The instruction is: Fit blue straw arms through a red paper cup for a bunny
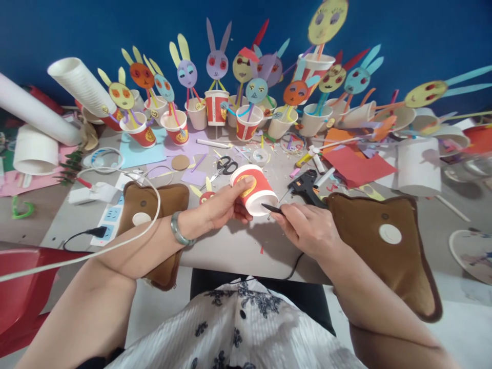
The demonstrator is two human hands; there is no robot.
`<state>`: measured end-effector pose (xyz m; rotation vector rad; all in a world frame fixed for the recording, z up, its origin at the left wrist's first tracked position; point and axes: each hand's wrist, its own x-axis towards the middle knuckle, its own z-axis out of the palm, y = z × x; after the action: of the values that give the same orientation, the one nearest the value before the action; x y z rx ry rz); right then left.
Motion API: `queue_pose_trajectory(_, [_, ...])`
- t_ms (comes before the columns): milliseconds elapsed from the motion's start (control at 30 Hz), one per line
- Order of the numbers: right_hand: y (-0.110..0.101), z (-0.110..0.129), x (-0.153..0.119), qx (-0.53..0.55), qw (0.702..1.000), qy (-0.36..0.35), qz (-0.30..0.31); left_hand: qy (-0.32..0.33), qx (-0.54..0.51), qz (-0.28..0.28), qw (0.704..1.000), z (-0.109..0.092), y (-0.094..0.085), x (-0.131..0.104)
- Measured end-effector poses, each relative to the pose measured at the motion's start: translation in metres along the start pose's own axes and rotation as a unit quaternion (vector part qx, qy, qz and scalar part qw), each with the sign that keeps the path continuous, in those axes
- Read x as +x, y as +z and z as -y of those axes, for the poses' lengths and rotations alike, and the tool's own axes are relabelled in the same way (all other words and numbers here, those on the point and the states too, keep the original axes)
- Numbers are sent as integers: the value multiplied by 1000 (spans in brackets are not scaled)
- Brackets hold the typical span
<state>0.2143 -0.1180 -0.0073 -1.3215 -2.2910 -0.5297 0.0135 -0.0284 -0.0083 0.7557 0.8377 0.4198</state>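
My left hand (230, 202) is wrapped round a red and white paper cup (263, 180), thumb on its yellow printed badge. The cup lies tilted, its white round end facing down toward me. In my right hand (307, 225) is a slim black pen-like tool (272, 208), with its tip at that white end; whether it touches or pierces the cup I cannot tell. Just behind my left wrist lies a rabbit face cutout (206, 196), partly hidden by the hand. A black glue gun (307, 187) lies beyond my right hand, and scissors (223, 166) rest beyond the cup.
Several paper cups (217, 107) with paper rabbit heads line the back. Brown pouches (384, 246) lie on both sides. A power strip (109, 223) sits left; a white cable (156, 210) crosses above my left forearm. Red paper (355, 166) and scraps cover the right.
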Motion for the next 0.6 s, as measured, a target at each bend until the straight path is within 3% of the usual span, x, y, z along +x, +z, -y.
queue_pose_trajectory(267, [0, 1, -2, 100, 993, -31, -57, 29, -29, -5, 999, -1, -3, 2])
queue_pose_trajectory(400, [-1, 4, 0, 173, 982, 60, -51, 54, -48, 6, 997, -2, -3, 2])
queue_pose_trajectory(600, [-7, 8, 4, 309, 927, 208, 45, 80, -64, -4, 995, -4, -1, 0])
